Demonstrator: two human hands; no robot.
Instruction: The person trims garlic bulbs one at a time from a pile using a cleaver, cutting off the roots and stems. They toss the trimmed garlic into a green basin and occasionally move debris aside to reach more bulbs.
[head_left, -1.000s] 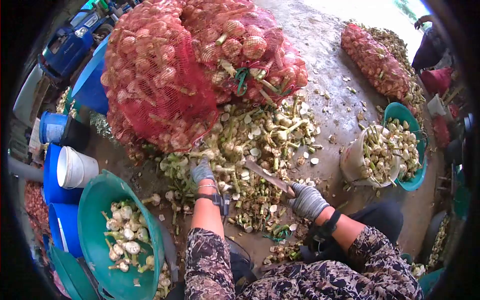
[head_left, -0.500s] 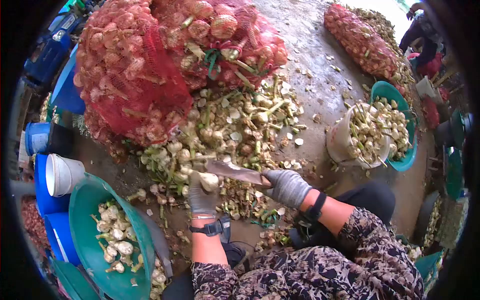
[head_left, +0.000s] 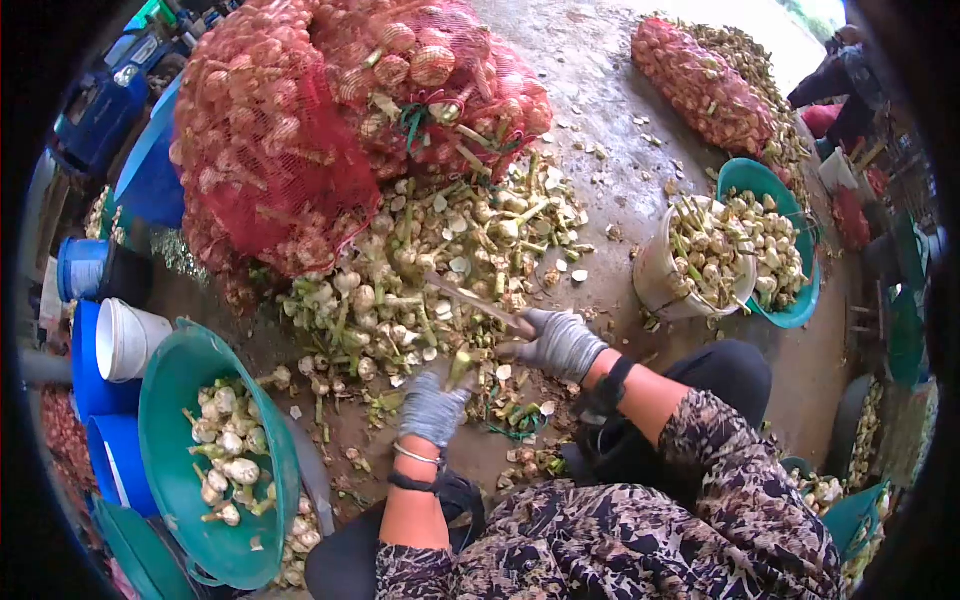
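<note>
My left hand (head_left: 434, 410), in a grey glove, is closed around a garlic bulb whose green stem (head_left: 460, 368) sticks up past the fingers. Most of the bulb is hidden by the glove. To the right, my gloved right hand (head_left: 562, 346) grips a knife (head_left: 475, 303) by its handle, with the blade pointing up and left, apart from the garlic. Beyond both hands spreads a heap of loose garlic bulbs (head_left: 400, 325) mixed with cut stems and peelings.
Red mesh sacks of garlic (head_left: 290, 150) stand behind the heap. A green basin (head_left: 165, 440) with trimmed bulbs is at left, near a white bucket (head_left: 130, 345). At right, a full pale bucket (head_left: 650, 270) stands against a teal basin (head_left: 810, 290). Another person (head_left: 845, 80) is at far right.
My left hand has drawn back toward my body and turned, so the garlic's stem now points up. The knife has moved away from the garlic and its blade has tilted.
</note>
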